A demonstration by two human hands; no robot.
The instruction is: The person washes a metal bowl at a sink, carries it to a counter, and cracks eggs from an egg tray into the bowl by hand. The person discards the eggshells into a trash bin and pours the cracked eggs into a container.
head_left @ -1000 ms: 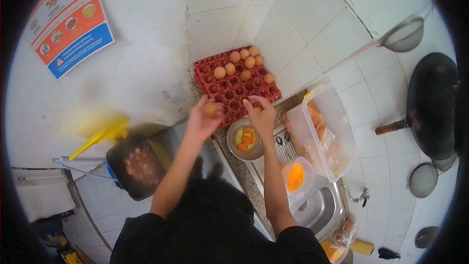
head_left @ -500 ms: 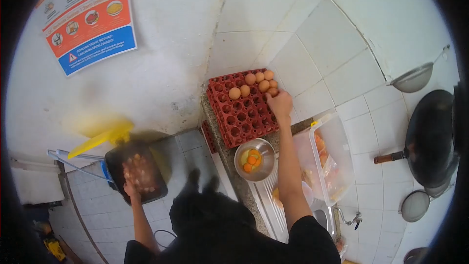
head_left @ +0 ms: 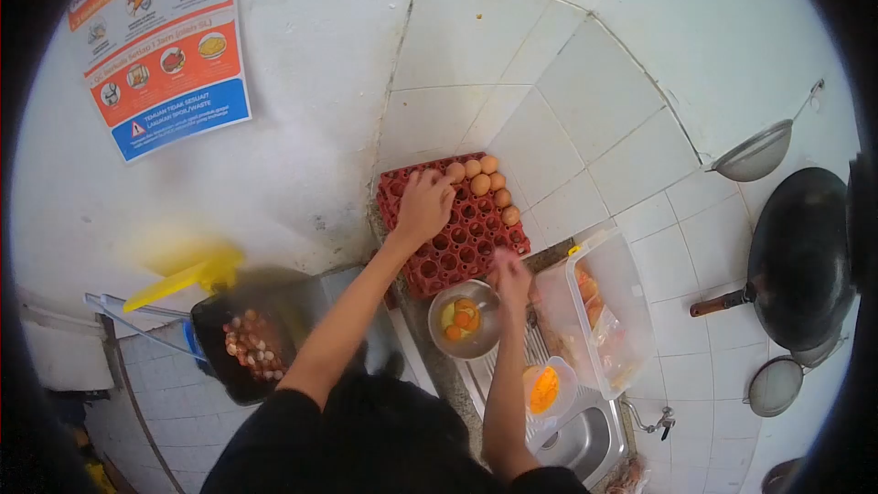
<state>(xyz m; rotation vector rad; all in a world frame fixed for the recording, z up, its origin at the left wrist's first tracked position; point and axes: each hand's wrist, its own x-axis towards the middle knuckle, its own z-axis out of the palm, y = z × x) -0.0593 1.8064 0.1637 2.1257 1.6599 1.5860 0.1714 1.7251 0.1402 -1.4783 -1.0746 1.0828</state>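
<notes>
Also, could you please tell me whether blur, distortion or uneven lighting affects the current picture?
In the head view, the right hand is blurred, probably by motion; tile lines bow and black corners frame the round image; a hazy yellow smear sits above the yellow object; the poster has readable large lettering, but its smallest print is unclear.

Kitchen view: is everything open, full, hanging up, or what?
Red egg tray: partly filled.
Metal bowl: raw eggs inside.
Black bin: open, eggshells inside.
Black pan: hanging up.
Tap: on or off, can't tell.
Left hand: at tray, grip unclear.
Right hand: blurred, near bowl.
</notes>
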